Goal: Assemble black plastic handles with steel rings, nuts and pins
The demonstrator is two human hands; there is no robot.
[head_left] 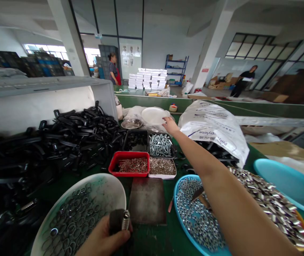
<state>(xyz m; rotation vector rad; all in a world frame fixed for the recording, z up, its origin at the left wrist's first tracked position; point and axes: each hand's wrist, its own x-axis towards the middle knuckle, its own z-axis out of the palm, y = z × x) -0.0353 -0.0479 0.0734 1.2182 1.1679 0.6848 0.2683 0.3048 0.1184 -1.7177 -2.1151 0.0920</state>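
My left hand [106, 236] is closed around a black part [116, 221]. A shiny metal coil spring [125, 221] stands against that part, by my thumb. This hand is over the edge of a white basin [106, 185] with many metal rings [73, 227]. My right hand [170, 125] is stretched far forward, its fingers apart at the right side of a white round plate [153, 116]. Whether the fingertips touch the plate I cannot tell. Below that arm sits a blue basin [177, 209] of small metal nuts [194, 224].
A red tray [114, 173], a tray of screws [161, 145], a white tray [162, 176] and a black tray [136, 141] stand mid-table. Black levers [82, 138] heap at left. At right are a white sack [210, 122] and metal pieces [269, 202]. Two people stand beyond.
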